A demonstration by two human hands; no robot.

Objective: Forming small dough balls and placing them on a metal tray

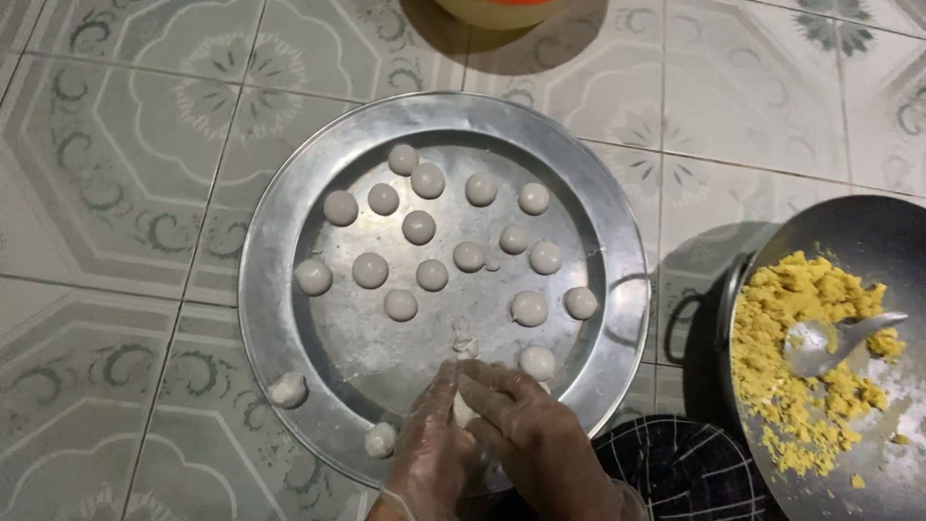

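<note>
Head camera looks straight down at your two hands, which meet over the near edge of a large round metal tray (280,289) standing on a patterned tile floor (116,145). Your left hand (431,453) and your right hand (540,439) both wear thin transparent gloves, and they press together around a small piece of white dough (464,412), which shows only as a pale strip between your fingers. So both hands are closed on this one piece, the left from the left side and the right from above and the right side. The piece is held just above the near part of the tray, close to its rim. On the flat middle of the tray lie many small round dough balls (419,228), set apart from each other in loose rows. One small rough scrap of dough (465,340) lies just beyond your fingertips. Two more lumps (287,390) sit on the sloped rim at the left and near side. To your right stands a dark pan (868,232) with a side handle, holding a crumbly yellow filling (786,386), and a metal spoon (820,345) rests in it. At the top edge, a yellow container (497,10) is partly visible. A dark checked cloth (675,463) lies near your right wrist.
</note>
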